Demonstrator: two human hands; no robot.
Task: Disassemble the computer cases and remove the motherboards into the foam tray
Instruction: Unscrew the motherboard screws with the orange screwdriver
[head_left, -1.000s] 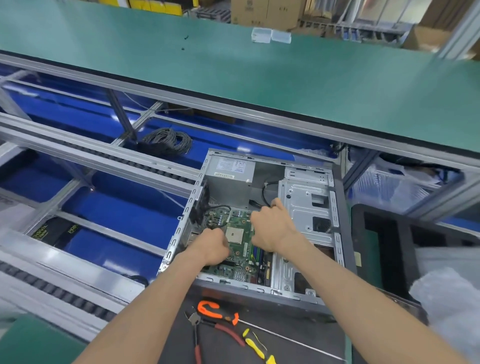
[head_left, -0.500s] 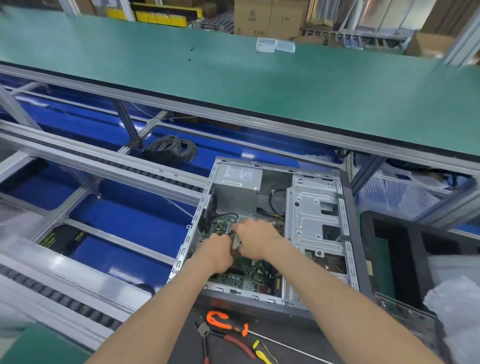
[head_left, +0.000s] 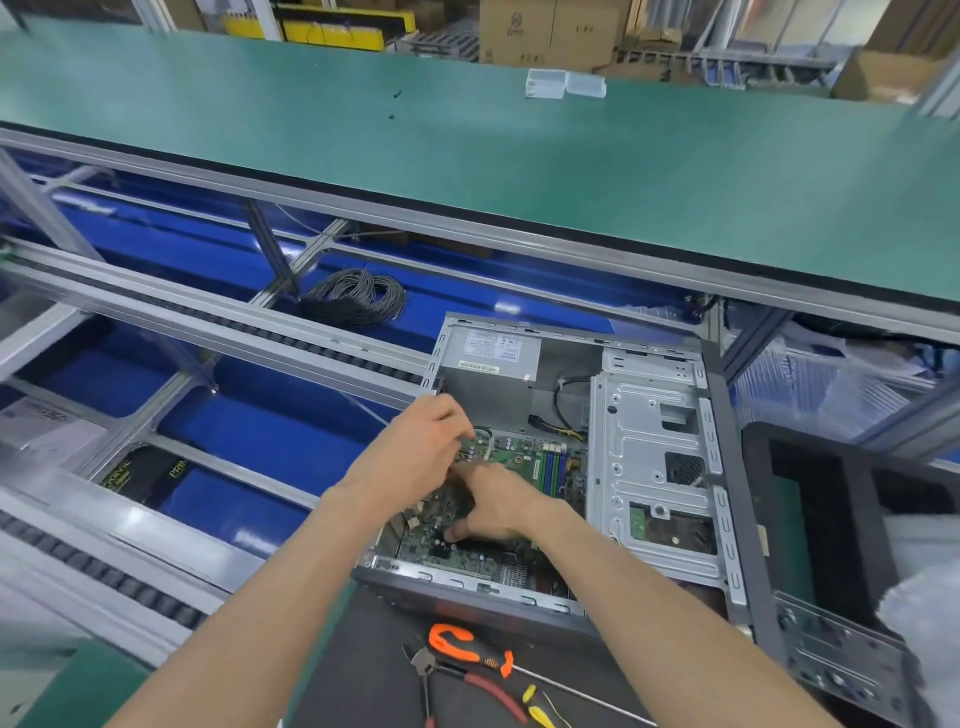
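Open computer case (head_left: 660, 467) lies on its side on the worktop (head_left: 363, 649); green motherboard (head_left: 524, 457) seated inside, left of the drive cage. Left hand (head_left: 415, 452) – fingers curled at the board's upper-left corner, what they hold unclear. Right hand (head_left: 493, 509) – fingertips pressing the board.

My left hand (head_left: 421, 447) and right hand (head_left: 496, 506) cover the middle of the motherboard (head_left: 524, 460); I can't tell whether either grips anything there.

Factory workshop: conveyor line (head_left: 156, 332), stacked cartons (head_left: 545, 31)
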